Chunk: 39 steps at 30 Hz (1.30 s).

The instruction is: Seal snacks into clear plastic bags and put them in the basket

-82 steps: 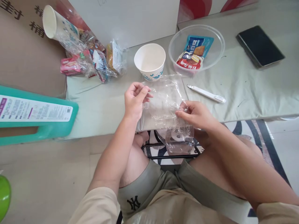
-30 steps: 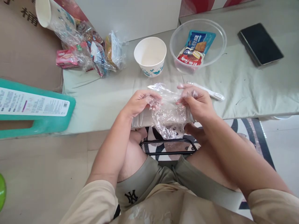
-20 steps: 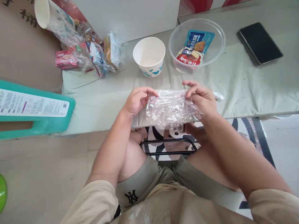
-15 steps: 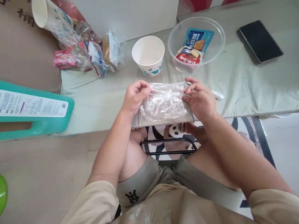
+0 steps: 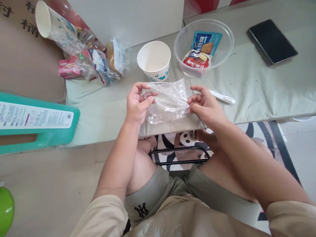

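A clear, crinkled plastic bag (image 5: 168, 102) is stretched between my hands, low over the padded bench top. My left hand (image 5: 138, 103) holds its left side, with fingers curled and the thumb against the film. On the right edge, my right hand (image 5: 203, 103) pinches the bag between thumb and fingers. Just behind the bag stands a white paper cup (image 5: 158, 74) with a blue-green print, upright and open at the top. Partly behind my right hand lies a white-handled tool (image 5: 223, 96); its other end is hidden.
A clear plastic bowl (image 5: 225, 56) holds snack packets (image 5: 201, 49). A black phone-like device (image 5: 274, 41) lies far right. Bagged snacks (image 5: 98, 64) and a tipped paper cup (image 5: 56, 23) are back left. A teal jug (image 5: 56, 131) lies at the left, beside a cardboard box (image 5: 29, 65).
The bag's upper right corner has lifted and its film looks flatter. My left hand has shifted slightly left, and my right hand has a new grip on the right edge.
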Each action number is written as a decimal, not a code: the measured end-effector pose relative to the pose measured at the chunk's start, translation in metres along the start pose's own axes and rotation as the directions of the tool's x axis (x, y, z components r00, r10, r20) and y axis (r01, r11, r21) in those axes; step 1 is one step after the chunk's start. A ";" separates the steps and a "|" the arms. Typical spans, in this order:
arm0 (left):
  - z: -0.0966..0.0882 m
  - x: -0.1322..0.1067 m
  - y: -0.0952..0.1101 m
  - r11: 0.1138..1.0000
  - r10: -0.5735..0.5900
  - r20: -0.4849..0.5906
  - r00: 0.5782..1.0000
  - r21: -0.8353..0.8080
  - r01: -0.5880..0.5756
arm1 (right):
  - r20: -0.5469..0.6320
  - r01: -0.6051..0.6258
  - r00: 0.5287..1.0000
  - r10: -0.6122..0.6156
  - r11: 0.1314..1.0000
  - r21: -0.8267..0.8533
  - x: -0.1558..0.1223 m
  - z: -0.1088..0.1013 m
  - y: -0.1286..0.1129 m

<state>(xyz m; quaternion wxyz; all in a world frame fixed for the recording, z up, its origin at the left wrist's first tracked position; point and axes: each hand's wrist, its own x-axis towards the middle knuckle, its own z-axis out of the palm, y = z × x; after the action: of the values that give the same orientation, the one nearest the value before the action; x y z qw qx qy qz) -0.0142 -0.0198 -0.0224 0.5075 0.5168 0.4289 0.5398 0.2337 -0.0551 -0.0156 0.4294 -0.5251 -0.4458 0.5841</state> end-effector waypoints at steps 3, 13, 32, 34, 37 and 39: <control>-0.003 0.000 -0.001 0.995 -0.055 0.096 0.994 -0.079 0.062 | 0.008 0.022 1.000 -0.024 0.988 0.153 0.001 0.001 0.001; 0.013 -0.009 0.027 0.833 -0.457 0.343 0.821 -0.158 0.530 | 0.108 0.022 0.994 -0.021 1.000 -0.014 -0.009 0.008 -0.013; 0.016 -0.006 0.031 0.835 -0.514 0.176 0.840 -0.121 0.536 | 0.078 0.202 0.975 -0.207 0.977 0.065 -0.006 -0.001 -0.005; 0.015 -0.004 0.032 0.853 -0.470 0.177 0.865 -0.161 0.497 | 0.033 0.224 0.973 -0.228 0.970 0.098 -0.007 -0.001 -0.006; 0.014 -0.002 0.030 0.878 -0.430 0.184 0.884 -0.144 0.457 | 0.035 0.183 0.982 -0.188 0.977 0.106 -0.007 -0.005 -0.009; 0.014 -0.002 0.024 0.908 -0.392 0.163 0.905 -0.086 0.409 | 0.050 0.181 0.982 -0.183 0.983 0.040 -0.006 -0.006 -0.011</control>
<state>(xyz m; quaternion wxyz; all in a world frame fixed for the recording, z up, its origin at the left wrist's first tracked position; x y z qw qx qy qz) -0.0029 -0.0254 0.0028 0.6665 0.4236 0.4560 0.4103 0.2409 -0.0581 -0.0041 0.4783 -0.4585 -0.4927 0.5641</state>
